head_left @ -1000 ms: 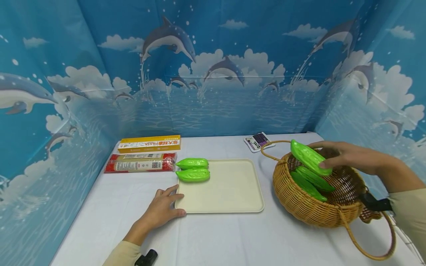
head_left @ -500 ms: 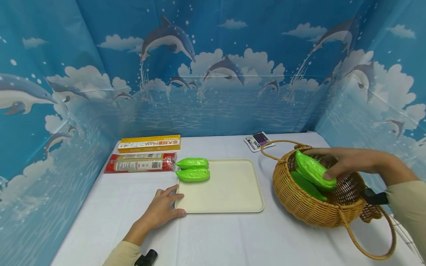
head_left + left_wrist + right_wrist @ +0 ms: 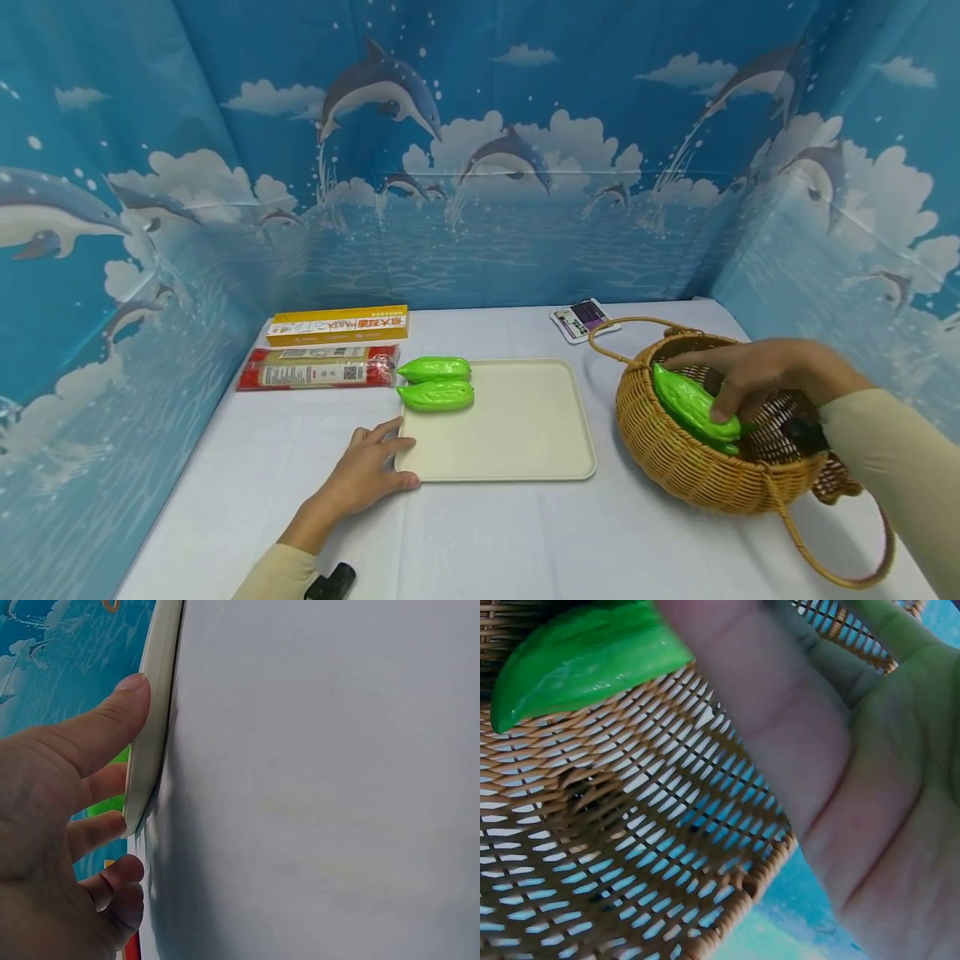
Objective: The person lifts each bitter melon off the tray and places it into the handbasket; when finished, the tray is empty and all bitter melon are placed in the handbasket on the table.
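Two hands are seen over a white-covered counter (image 3: 480,533), and the cream tray (image 3: 517,433) at its middle is taken here as the landmark. The left hand (image 3: 363,475) is laid flat on the counter at the tray's near left corner, forearm angled up from the lower edge of the head view, fingers nearly straight; in the left wrist view the thumb (image 3: 112,724) and fingertips are pressed against the tray's rim (image 3: 150,735), nothing being gripped. To the right of the tray, a wicker basket (image 3: 705,475) is stood on the counter, its loop handle lying toward the near right. The right hand (image 3: 757,375) is reached into the basket from the right, sleeve and wrist held above the rim, palm turned down, fingers curled over a green bitter gourd (image 3: 693,404), which is held inside the basket, tilted, its pointed end toward the tray. In the right wrist view the gourd (image 3: 585,656) is seen against the woven wall beside the fingers (image 3: 780,750). More green is glimpsed beneath it in the basket. Two further green gourds (image 3: 435,383) are laid side by side on the tray's far left corner. Left of the tray a red packet (image 3: 315,368) and, behind it, a yellow box (image 3: 337,325) are placed. Behind the tray's far right corner a small card (image 3: 583,318) is lying.
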Tool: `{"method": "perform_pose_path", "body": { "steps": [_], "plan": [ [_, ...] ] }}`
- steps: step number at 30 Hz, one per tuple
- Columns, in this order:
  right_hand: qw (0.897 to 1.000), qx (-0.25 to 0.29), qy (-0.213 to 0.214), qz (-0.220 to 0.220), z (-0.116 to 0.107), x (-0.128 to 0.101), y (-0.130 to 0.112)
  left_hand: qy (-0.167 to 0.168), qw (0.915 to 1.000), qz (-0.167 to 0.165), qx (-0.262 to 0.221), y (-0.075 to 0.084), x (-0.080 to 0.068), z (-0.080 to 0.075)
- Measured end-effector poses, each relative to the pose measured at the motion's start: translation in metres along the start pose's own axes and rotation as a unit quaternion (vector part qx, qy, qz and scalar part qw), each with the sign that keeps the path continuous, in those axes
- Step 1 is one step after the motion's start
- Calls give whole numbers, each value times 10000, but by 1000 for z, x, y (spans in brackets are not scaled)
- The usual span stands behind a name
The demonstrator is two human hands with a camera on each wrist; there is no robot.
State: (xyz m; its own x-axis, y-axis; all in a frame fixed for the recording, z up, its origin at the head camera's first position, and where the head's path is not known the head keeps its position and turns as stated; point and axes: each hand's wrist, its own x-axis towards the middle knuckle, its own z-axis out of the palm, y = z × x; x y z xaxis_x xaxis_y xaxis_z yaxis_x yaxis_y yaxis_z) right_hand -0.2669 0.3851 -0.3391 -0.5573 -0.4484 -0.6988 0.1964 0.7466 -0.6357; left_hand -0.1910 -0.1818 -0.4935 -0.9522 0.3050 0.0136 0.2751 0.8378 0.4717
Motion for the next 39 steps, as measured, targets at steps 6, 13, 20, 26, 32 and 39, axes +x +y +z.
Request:
{"method": "perform_pose_path", "body": {
  "steps": [6, 13, 20, 26, 32, 39],
  "plan": [
    [9986, -428, 201, 253, 6, 9, -1, -29, 10000, 11, -6, 0, 0, -1],
    [9990, -180, 161, 383, 8, 14, 2, -36, 10000, -24, -27, -1, 0, -1],
    [9985, -123, 211, 500, 11, 17, 3, -38, 10000, -39, -58, -1, 1, -1],
    [9975, -231, 365, 565, 13, 15, 3, -65, 10000, -63, -37, -1, 1, -1],
    [9995, -132, 204, 213, 6, 12, 4, -69, 9999, -64, -69, -1, 1, -1],
    [9939, -233, 523, -946, -10, -7, 7, -62, 10000, -58, -43, -1, 1, 0]
  ]
}}
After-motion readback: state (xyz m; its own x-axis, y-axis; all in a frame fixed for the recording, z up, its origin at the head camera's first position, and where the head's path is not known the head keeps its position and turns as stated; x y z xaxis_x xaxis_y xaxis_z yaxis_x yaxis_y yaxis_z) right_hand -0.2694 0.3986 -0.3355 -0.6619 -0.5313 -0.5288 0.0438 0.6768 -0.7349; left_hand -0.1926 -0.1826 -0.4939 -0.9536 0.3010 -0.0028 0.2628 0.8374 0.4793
